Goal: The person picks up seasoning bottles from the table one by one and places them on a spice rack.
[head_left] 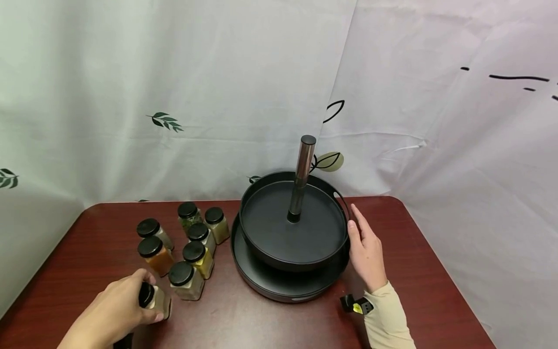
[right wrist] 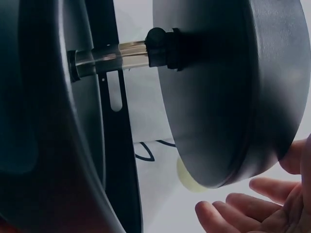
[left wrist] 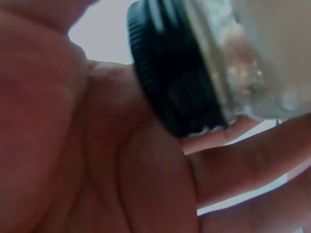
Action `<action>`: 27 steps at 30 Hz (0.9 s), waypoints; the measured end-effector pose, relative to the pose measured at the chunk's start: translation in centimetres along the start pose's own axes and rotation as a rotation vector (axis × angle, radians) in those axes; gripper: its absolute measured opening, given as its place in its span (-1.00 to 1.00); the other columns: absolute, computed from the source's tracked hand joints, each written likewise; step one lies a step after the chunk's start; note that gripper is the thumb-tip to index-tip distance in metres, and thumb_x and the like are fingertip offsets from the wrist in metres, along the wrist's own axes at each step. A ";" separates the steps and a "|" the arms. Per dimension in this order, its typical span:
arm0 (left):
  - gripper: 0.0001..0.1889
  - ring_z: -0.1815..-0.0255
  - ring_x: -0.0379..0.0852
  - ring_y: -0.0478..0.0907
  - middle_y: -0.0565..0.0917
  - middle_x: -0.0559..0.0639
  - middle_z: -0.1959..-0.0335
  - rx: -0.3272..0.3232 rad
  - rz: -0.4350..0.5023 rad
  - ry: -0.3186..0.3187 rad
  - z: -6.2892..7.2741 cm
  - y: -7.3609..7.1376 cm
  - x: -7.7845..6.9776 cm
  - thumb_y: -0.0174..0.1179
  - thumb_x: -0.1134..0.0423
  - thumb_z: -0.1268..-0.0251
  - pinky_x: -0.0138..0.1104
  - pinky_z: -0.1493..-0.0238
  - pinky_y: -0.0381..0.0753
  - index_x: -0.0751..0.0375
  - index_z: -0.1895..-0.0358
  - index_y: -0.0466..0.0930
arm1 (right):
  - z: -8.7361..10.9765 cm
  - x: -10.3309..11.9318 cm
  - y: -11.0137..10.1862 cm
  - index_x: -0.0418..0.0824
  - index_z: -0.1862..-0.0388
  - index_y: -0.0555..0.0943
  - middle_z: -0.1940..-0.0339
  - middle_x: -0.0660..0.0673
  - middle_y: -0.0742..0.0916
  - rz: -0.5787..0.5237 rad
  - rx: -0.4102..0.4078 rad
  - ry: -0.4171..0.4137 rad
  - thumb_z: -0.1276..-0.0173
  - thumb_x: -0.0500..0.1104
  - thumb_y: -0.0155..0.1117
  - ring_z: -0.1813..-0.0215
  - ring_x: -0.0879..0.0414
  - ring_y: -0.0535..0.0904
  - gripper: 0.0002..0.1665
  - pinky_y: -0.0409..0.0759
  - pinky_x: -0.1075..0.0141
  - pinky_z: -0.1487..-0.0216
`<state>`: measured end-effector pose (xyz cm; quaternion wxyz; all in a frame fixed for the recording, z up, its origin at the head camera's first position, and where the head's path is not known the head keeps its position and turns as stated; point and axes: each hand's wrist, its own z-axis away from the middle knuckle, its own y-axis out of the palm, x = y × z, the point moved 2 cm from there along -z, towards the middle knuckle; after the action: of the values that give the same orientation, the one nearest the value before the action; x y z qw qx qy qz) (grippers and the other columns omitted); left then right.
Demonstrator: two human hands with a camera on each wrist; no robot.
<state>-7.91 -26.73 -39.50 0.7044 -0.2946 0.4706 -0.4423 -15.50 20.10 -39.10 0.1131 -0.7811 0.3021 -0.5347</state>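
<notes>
My left hand [head_left: 115,305] grips a small glass spice jar [head_left: 159,301] at the front left of the table. Its black lid [left wrist: 175,73] faces the palm in the left wrist view, and pale contents show through the glass. On the right, my right hand [head_left: 367,254] is at the side of a black two-tier rack, fingers extended and thumb at the rim of the upper tray [head_left: 279,240]. Below it is the wider lower tray [head_left: 261,286]. A metal post [head_left: 298,184] rises from the upper tray's middle. Neither tray has jars on it.
Several more black-lidded spice jars stand left of the rack, among them an orange one [head_left: 161,261], a yellow one [head_left: 205,266] and a green one [head_left: 191,220]. The reddish-brown table [head_left: 218,325] ends at a white patterned curtain [head_left: 218,97] behind.
</notes>
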 end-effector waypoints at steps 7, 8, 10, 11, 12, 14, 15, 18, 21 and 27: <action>-0.33 0.37 -0.05 0.51 0.57 -0.06 0.41 0.001 0.013 -0.013 -0.2 0.3 -0.1 0.63 0.01 0.17 -0.12 0.38 0.51 0.23 0.02 0.48 | 0.0 0.1 0.2 0.01 -0.49 0.43 0.56 -0.08 0.38 -0.041 -0.009 0.007 -0.67 -0.09 -0.07 0.44 0.12 0.32 -0.51 0.26 0.38 0.12; -0.34 0.38 -0.05 0.50 0.57 -0.06 0.42 -0.003 0.010 -0.010 -0.2 0.3 -0.1 0.63 0.01 0.16 -0.13 0.39 0.51 0.22 0.03 0.49 | 0.0 0.1 0.3 0.00 -0.49 0.43 0.57 -0.08 0.38 -0.045 -0.011 0.008 -0.66 -0.10 -0.07 0.42 0.11 0.33 -0.52 0.26 0.38 0.11; -0.36 0.40 -0.07 0.49 0.55 -0.05 0.44 -0.005 0.018 -0.007 -0.1 0.3 -0.1 0.63 0.03 0.15 -0.14 0.40 0.50 0.23 0.04 0.49 | 0.0 0.1 0.3 -0.01 -0.49 0.43 0.59 -0.07 0.37 -0.053 -0.015 0.011 -0.66 -0.10 -0.07 0.42 0.11 0.33 -0.52 0.26 0.38 0.11; -0.36 0.41 -0.07 0.49 0.55 -0.05 0.45 -0.005 0.024 -0.008 -0.1 0.3 -0.1 0.63 0.04 0.15 -0.16 0.41 0.50 0.23 0.04 0.49 | 0.0 0.1 0.3 -0.01 -0.49 0.44 0.61 -0.06 0.36 -0.054 -0.016 0.013 -0.66 -0.10 -0.07 0.45 0.12 0.33 -0.52 0.27 0.38 0.13; -0.37 0.41 -0.08 0.48 0.54 -0.05 0.44 -0.003 0.031 -0.007 -0.1 0.3 -0.1 0.62 0.05 0.14 -0.16 0.41 0.50 0.25 0.04 0.49 | 0.0 0.1 0.3 -0.02 -0.49 0.43 0.62 -0.05 0.35 -0.057 -0.017 0.015 -0.66 -0.10 -0.07 0.45 0.13 0.32 -0.52 0.27 0.38 0.13; -0.36 0.42 -0.09 0.49 0.54 -0.04 0.45 0.002 0.044 -0.008 -0.1 0.3 0.0 0.62 0.06 0.13 -0.18 0.42 0.50 0.27 0.03 0.48 | 0.0 0.1 0.4 -0.03 -0.49 0.43 0.68 -0.02 0.31 -0.060 -0.016 0.019 -0.66 -0.10 -0.08 0.53 0.11 0.25 -0.51 0.28 0.37 0.15; -0.36 0.42 -0.09 0.49 0.54 -0.03 0.45 0.004 0.049 -0.007 -0.1 0.3 0.1 0.62 0.06 0.12 -0.19 0.43 0.50 0.28 0.03 0.48 | 0.0 0.1 0.4 -0.04 -0.49 0.43 0.69 -0.01 0.29 -0.061 -0.014 0.021 -0.67 -0.10 -0.08 0.54 0.12 0.24 -0.51 0.28 0.37 0.15; -0.35 0.44 -0.10 0.49 0.54 -0.04 0.47 0.003 0.031 0.000 -0.2 0.2 0.3 0.61 0.03 0.12 -0.20 0.44 0.49 0.28 0.02 0.49 | 0.0 0.1 0.4 -0.05 -0.49 0.43 0.72 0.02 0.26 -0.057 -0.011 0.026 -0.67 -0.09 -0.09 0.55 0.12 0.23 -0.51 0.28 0.36 0.14; -0.37 0.44 -0.10 0.49 0.54 -0.04 0.47 0.003 0.009 0.008 -0.4 0.2 0.5 0.61 0.05 0.10 -0.19 0.44 0.50 0.27 0.02 0.49 | 0.0 0.1 0.4 -0.06 -0.49 0.43 0.74 0.03 0.24 -0.052 -0.010 0.030 -0.67 -0.09 -0.09 0.56 0.11 0.23 -0.51 0.28 0.36 0.15; -0.45 0.39 -0.09 0.50 0.55 -0.08 0.43 -0.033 -0.022 0.026 -0.1 -0.3 0.5 0.59 0.19 0.09 -0.16 0.40 0.50 0.25 0.04 0.50 | 0.0 0.0 0.4 -0.05 -0.49 0.44 0.72 0.03 0.26 -0.045 -0.019 0.030 -0.67 -0.09 -0.08 0.56 0.12 0.25 -0.51 0.29 0.35 0.19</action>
<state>-8.07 -27.30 -39.49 0.6883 -0.3054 0.4840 -0.4458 -15.64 19.78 -39.26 0.0889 -0.7805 0.2915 -0.5458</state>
